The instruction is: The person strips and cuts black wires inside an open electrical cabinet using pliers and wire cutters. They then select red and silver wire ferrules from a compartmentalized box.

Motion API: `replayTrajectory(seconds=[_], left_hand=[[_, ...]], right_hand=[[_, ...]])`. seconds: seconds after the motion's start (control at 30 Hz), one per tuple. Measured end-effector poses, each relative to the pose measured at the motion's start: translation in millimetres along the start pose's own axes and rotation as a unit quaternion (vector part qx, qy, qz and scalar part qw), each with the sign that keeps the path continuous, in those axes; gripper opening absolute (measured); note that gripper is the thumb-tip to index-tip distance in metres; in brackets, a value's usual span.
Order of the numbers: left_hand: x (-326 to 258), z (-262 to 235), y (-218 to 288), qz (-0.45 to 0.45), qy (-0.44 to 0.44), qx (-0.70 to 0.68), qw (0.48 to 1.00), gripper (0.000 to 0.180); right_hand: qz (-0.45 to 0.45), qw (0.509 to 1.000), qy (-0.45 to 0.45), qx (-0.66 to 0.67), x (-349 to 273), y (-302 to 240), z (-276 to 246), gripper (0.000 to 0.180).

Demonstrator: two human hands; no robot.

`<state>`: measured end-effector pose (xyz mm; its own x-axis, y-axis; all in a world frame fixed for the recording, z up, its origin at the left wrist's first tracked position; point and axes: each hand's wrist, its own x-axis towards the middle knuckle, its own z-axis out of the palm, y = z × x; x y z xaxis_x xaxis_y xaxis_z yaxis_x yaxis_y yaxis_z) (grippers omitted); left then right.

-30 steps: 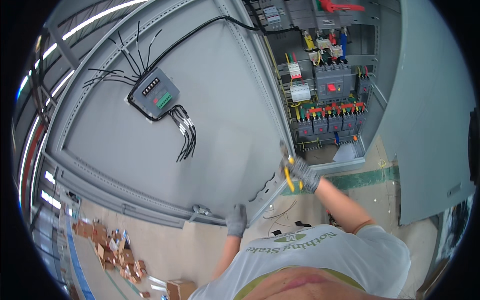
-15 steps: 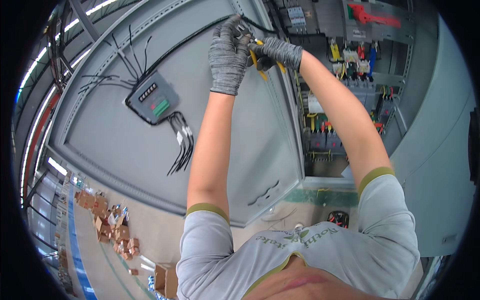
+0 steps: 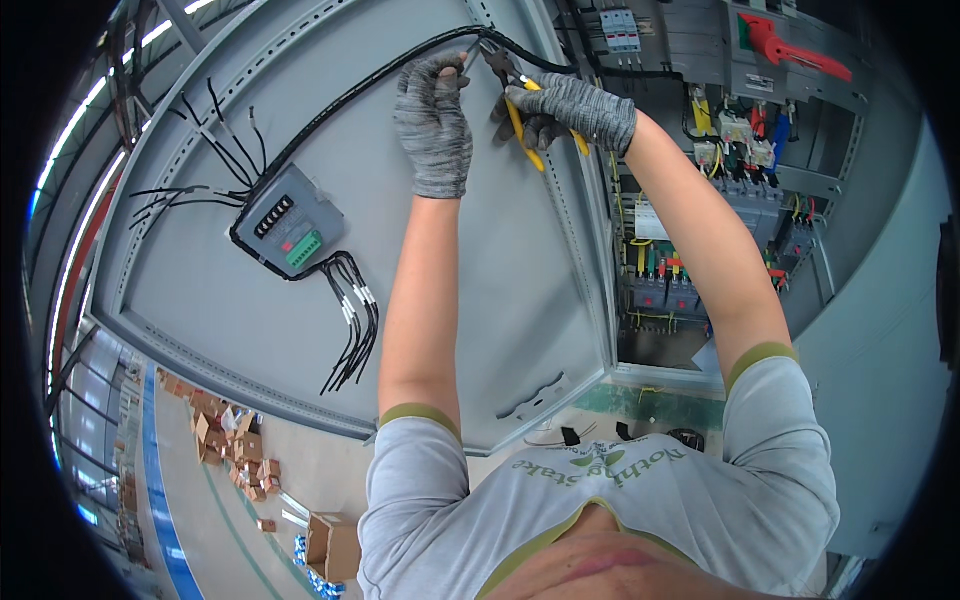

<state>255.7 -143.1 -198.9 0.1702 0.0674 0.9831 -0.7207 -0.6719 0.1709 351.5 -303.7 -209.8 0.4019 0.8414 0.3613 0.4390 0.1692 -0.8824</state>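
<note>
First, the fingers: those of the right hand (image 3: 575, 110) are wrapped around yellow-handled pliers (image 3: 516, 118), whose two grips stand spread apart and whose nose points far and left. Just to the left, the left hand (image 3: 435, 130) is raised, fingers curled, thumb and forefinger near each other; whether they pinch anything is too small to tell. Both hands are in grey knitted gloves. The black cable (image 3: 350, 98) passes just beyond the fingertips, across the far part of the grey door (image 3: 480, 300); contact between it and the pliers' nose cannot be made out. Good handling would probably mean steadying with the left fingers clear of the bite, laying the nose alongside the cable rather than across it, and squeezing gently, a nicked covering being the likeliest fault. Nearer and left, the cable reaches a grey box (image 3: 315, 215) with loose wires (image 3: 365, 310); rightward it leads toward the open cabinet (image 3: 650, 348).
</note>
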Motion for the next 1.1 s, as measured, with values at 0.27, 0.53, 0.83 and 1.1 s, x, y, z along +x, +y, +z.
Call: replayTrajectory(seconds=[0.27, 0.53, 0.83, 1.1], left_hand=[[3.4, 7.9, 0.2, -0.023, 0.029, -0.013, 0.999, 0.02], [19.2, 8.2, 10.9, -0.039, 0.054, 0.017, 0.998, 0.024], [51.9, 27.2, 47.6, -0.096, 0.058, -0.091, 0.99, 0.024], [63.1, 37.1, 113.8, 0.079, -0.254, 0.443, 0.856, 0.013]], right_hand=[[-0.002, 0.997, 0.035, -0.069, 7.0, -13.5, -10.3, 0.046], [0.014, 0.987, -0.04, 0.152, 9.4, -11.9, 1.4, 0.043], [-0.019, 0.987, 0.001, 0.16, -24.7, -3.0, 9.1, 0.042], [0.062, 0.993, 0.034, -0.092, -57.6, 65.3, -109.8, 0.047]])
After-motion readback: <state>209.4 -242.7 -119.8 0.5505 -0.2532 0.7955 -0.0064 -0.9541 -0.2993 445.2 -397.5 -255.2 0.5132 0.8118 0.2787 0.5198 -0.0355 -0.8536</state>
